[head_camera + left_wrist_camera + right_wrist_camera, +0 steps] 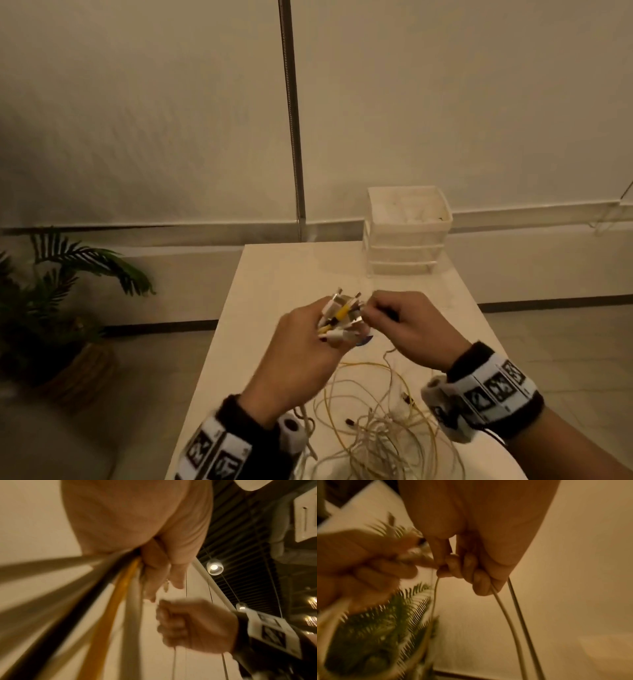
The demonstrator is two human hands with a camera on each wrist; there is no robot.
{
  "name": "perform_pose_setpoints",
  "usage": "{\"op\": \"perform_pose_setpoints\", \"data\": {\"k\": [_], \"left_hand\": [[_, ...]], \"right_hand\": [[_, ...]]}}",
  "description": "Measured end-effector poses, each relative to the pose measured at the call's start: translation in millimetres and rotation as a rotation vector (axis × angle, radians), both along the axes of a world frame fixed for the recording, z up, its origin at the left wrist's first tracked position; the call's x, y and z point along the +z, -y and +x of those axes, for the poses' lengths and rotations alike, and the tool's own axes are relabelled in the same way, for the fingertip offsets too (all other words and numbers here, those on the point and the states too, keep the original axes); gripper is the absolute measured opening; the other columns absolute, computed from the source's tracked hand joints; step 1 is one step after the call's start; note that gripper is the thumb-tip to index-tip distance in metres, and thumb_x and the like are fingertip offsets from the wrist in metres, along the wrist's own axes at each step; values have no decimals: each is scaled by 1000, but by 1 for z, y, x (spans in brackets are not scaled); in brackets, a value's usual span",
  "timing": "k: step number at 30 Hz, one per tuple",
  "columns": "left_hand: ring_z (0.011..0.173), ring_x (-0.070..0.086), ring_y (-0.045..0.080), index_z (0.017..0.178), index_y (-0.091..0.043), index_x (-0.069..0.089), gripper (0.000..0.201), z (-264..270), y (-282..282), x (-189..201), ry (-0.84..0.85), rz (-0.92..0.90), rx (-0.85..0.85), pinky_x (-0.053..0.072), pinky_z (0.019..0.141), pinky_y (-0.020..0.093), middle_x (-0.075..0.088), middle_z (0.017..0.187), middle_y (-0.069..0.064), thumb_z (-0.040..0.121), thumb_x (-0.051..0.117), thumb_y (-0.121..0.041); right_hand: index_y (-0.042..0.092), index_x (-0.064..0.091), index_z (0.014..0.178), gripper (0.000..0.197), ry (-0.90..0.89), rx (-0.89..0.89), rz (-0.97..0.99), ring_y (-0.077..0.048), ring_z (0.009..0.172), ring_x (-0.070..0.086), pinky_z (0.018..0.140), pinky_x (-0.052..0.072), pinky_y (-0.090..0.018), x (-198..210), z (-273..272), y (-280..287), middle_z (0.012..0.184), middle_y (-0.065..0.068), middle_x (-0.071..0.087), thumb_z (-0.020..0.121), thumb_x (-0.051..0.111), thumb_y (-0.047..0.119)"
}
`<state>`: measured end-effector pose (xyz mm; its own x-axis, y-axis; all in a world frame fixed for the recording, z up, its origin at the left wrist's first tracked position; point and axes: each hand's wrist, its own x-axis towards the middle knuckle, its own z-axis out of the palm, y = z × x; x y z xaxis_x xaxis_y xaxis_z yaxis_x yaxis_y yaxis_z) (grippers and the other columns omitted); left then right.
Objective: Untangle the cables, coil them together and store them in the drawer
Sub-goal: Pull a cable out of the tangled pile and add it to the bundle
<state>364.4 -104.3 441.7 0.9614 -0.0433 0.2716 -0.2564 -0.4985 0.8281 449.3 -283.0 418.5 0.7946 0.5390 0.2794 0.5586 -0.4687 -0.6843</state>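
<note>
My left hand (308,346) is raised over the white table (274,274) and grips a bunch of cable ends (342,315), white, yellow and black plugs sticking up from the fist. From it the cables (120,601) run down past the left wrist camera. My right hand (407,325) is right beside it, fingers curled round thin cables (505,615) that hang down from it. A tangled heap of white and yellow cables (383,428) lies on the table below both hands. A white drawer unit (407,233) stands at the table's far right.
A potted palm (51,308) in a woven basket stands on the floor left of the table. A wall with a dark vertical strip (293,137) lies behind. The table's left edge runs close to my left forearm.
</note>
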Motion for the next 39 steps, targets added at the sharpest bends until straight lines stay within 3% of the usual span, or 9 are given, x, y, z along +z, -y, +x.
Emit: {"op": "perform_pose_setpoints", "data": {"k": [4,10,15,18,21,25,29,33,39], "left_hand": [[64,55,20,85,-25,65,13,16,8,-17,39,-13,74,42,58,38,65,74,-4,93,62,-16],[49,49,6,69,-26,59,34,27,-6,-7,69,-48,179,34,48,28,60,57,-17,90,53,1],[55,44,18,73,-29,67,24,36,-51,-1,111,-387,530,35,53,38,55,63,-8,83,54,-12],[48,41,10,68,-26,61,25,32,-79,24,175,-661,705,32,50,30,48,61,-9,85,50,-12],[62,53,12,81,-32,63,19,26,-87,31,183,-487,748,46,59,39,57,73,-8,96,55,-23],[89,63,10,117,-29,62,23,16,-61,24,313,-160,705,53,75,32,64,97,-5,94,59,-27],[60,57,28,77,-24,61,18,5,-55,37,317,-128,614,50,54,43,62,70,10,92,61,-33],[47,55,4,77,-20,74,13,2,-59,43,-97,94,237,39,49,18,68,60,-3,88,69,-25],[57,59,1,72,-27,72,17,0,3,29,0,-82,-20,48,55,16,69,67,-10,85,73,-15]], "right_hand": [[1,61,79,29,-96,108,87,-28,60,48,58,40,-42,19,0,-12,69,-21,58,90,48,25],[12,67,83,24,-327,158,184,-7,53,42,56,38,-18,16,-9,2,56,9,48,98,50,19],[16,65,86,21,-387,119,165,-6,59,47,60,40,-20,-15,-3,16,63,9,54,96,48,17],[14,64,86,21,-314,22,35,-2,59,47,63,40,-20,-38,9,22,64,10,53,98,47,12],[17,64,84,23,-306,-97,88,-4,57,45,62,39,-25,-49,19,25,61,10,51,98,47,12],[8,64,87,21,-326,-70,107,0,56,44,60,38,-19,-41,20,9,57,18,53,98,47,13],[7,66,87,22,-302,-218,87,4,51,47,57,34,-15,-42,27,6,58,12,51,97,47,14],[14,69,86,21,-224,-331,52,3,53,50,57,37,-16,-38,27,12,57,9,55,95,51,18],[16,70,78,24,-354,-233,308,-3,48,49,57,41,-20,-6,4,-4,56,2,60,94,54,14]]}}
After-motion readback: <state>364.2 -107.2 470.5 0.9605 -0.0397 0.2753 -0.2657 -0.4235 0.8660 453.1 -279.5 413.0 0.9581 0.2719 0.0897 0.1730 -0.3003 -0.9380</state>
